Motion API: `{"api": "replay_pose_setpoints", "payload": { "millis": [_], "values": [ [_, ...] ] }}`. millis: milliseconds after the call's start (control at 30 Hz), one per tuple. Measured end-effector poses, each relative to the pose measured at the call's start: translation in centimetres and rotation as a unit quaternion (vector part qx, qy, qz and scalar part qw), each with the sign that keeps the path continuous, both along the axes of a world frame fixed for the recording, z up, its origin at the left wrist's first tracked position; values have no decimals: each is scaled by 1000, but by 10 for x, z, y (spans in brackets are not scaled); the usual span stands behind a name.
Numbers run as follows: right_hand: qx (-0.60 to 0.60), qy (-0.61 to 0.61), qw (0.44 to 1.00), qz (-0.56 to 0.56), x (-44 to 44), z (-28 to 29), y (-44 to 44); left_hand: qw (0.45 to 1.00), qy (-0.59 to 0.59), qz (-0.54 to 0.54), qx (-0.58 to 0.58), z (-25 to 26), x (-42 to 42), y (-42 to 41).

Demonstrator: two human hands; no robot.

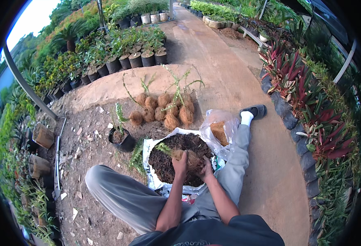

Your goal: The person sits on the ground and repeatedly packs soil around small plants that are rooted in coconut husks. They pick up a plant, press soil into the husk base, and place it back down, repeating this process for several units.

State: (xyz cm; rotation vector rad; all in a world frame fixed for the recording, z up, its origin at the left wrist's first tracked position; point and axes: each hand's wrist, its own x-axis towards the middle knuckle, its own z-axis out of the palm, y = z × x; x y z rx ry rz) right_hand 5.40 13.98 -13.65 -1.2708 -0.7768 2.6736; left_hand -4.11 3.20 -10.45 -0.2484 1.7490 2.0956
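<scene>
Over an open white sack (147,172) of dark potting soil (165,166), my left hand (180,163) grips a brown fibre-wrapped root ball (190,159). A green fern-like frond (163,148) sticks out of its left end. My right hand (207,168) is at the right side of the ball, low by the soil; its fingers are partly hidden, and whether they grip the ball I cannot tell. A clear plastic bag (209,121) holding brown fibre (219,132) lies against the sack's upper right edge. Beyond the sack sit several fibre-wrapped balls (171,121), some with green shoots.
A black nursery pot (123,142) with a plant stands left of the sack, and cut fronds (137,158) lie beside it. My legs flank the sack. Potted plants (136,60) line the far left, red-leaved plants (303,80) the right. Tile shards litter the soil; a concrete path (229,80) runs ahead.
</scene>
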Motion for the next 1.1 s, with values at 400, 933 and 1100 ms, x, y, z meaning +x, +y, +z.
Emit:
{"api": "replay_pose_setpoints", "payload": {
  "millis": [400,933,1100],
  "values": [
    [-136,148,979,31,-10,2,-26,886,186,-216,-366,-4,28,10],
    [295,90,949,64,-34,9,-20,990,-131,19,39,-14,12,6],
    [445,32,890,93,-69,-24,-14,993,-95,74,-2,-16,-37,14]
  ]
}}
